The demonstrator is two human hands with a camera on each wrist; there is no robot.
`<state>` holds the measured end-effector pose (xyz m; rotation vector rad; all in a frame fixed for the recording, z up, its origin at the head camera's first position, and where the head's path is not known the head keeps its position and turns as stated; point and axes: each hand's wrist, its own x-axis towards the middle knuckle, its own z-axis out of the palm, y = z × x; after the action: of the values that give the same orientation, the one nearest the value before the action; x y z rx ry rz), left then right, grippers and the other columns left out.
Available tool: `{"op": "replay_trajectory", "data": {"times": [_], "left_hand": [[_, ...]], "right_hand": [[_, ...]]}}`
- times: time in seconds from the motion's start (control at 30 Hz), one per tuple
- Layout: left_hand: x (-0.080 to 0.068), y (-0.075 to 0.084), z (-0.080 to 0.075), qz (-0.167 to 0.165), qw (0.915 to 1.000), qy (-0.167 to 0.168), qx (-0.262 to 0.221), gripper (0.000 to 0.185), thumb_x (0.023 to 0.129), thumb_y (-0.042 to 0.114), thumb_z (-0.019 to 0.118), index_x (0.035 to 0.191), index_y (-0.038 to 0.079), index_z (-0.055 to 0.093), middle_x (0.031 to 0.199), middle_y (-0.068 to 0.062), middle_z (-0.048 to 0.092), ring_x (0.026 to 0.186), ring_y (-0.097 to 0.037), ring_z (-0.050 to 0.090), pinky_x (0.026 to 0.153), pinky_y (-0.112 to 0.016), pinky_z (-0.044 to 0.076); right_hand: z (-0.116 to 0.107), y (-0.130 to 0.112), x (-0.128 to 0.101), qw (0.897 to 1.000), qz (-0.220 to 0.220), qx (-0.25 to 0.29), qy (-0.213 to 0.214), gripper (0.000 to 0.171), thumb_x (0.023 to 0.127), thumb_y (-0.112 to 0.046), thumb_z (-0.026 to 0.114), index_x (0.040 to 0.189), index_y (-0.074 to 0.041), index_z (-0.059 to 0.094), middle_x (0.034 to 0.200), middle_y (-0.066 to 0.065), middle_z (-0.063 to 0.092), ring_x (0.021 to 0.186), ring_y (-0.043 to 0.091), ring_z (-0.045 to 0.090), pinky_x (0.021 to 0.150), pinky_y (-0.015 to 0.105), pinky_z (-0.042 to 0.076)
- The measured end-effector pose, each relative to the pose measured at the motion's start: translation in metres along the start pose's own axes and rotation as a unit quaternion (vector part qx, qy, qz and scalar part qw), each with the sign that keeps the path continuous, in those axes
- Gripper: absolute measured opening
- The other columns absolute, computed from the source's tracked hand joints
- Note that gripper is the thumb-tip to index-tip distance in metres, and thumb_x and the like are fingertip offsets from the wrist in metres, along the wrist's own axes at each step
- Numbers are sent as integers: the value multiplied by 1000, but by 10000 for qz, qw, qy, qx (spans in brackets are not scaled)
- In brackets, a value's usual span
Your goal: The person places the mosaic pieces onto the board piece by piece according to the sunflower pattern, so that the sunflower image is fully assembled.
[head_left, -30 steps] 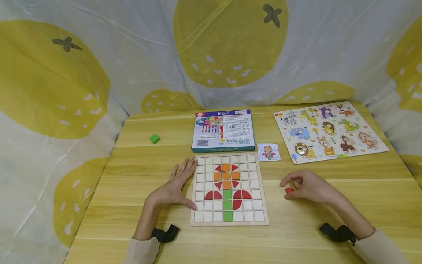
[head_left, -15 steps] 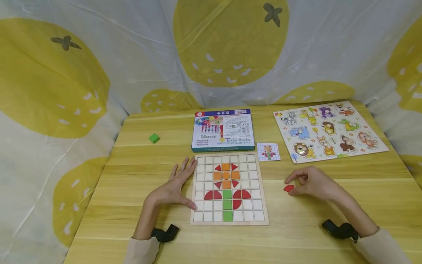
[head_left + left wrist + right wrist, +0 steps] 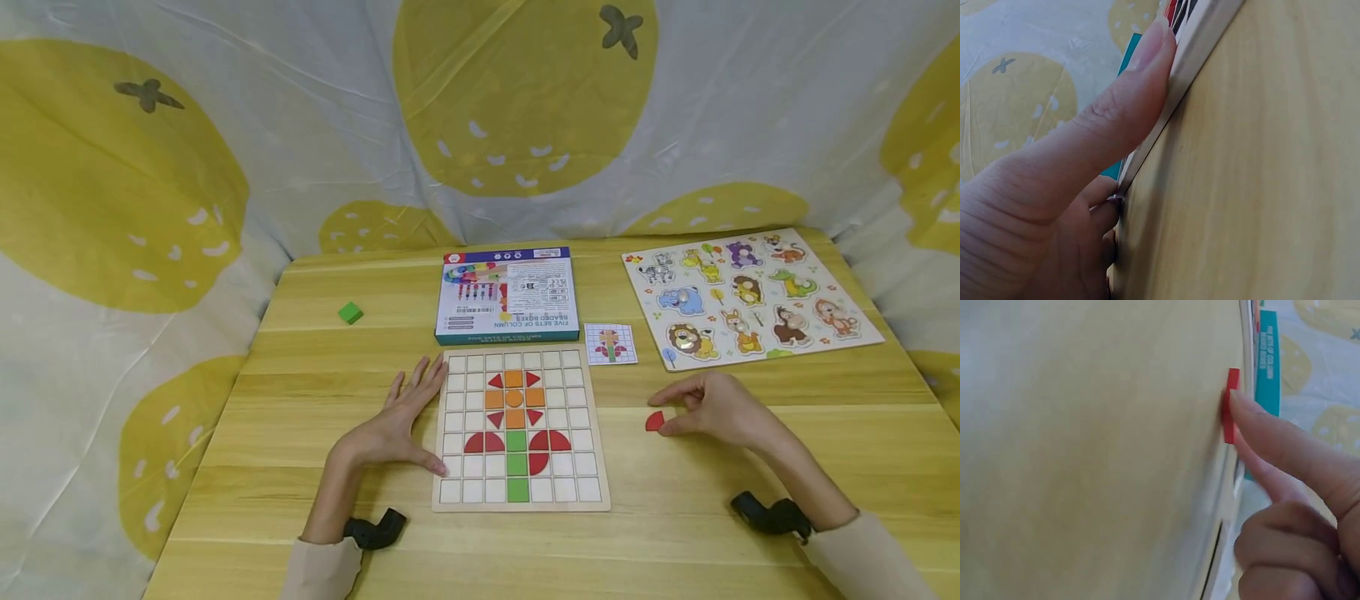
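My left hand [image 3: 393,429] lies spread along the left edge of the wooden grid board [image 3: 596,504]. Its thumb [image 3: 1147,69] touches the board's rim in the left wrist view. Orange squares around an orange circle [image 3: 514,398], red triangles, red quarter-circles and a green column [image 3: 517,465] form a flower on the grid. To the right of the board, my right hand [image 3: 716,412] holds a red quarter-circle piece [image 3: 655,422] at the table surface between thumb and index finger. The right wrist view shows that red piece [image 3: 1230,406] edge-on, the thumb against it.
A small pattern card [image 3: 611,344] lies beyond the board's upper right corner. The bead box [image 3: 510,296] stands behind the board. An animal puzzle [image 3: 750,300] is at the back right, and a green block [image 3: 350,312] at the back left.
The red quarter-circle has turned in the right hand's fingers and shows more of its face. The right hand has shifted slightly; the left hand stays at the board.
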<state>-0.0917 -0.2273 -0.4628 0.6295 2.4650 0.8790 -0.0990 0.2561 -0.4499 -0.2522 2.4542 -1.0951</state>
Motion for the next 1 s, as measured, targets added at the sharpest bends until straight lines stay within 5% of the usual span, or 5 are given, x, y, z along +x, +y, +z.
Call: {"op": "replay_trajectory", "data": {"times": [0.27,0.7,1.0], "left_hand": [[-1,1,1,-28,10000,11,14,148,62,42,99,168,11,1,176,-6,-8,162,-32,-17,129,-61,-13],[0,1,0,-19,10000,0,32,147,62,42,99,168,12,1,176,-6,-9,162,-32,-18,129,-61,-13],[1,1,0,-43,10000,-2,20,147,62,43,99,168,13,1,176,-5,-10,162,-31,-18,129,-62,-13]], "right_hand": [[-1,0,2,9996,228,-170,36,27,76,-27,92,92,-9,80,61,-7,38,56,6,33,50,22,24],[14,-8,10,9950,-520,530,-675,30,76,-13,90,103,-6,79,60,-7,35,54,2,30,50,19,27],[16,-10,10,9985,-310,280,-348,26,76,-10,90,99,-7,78,60,-5,40,54,5,34,50,20,29]]}}
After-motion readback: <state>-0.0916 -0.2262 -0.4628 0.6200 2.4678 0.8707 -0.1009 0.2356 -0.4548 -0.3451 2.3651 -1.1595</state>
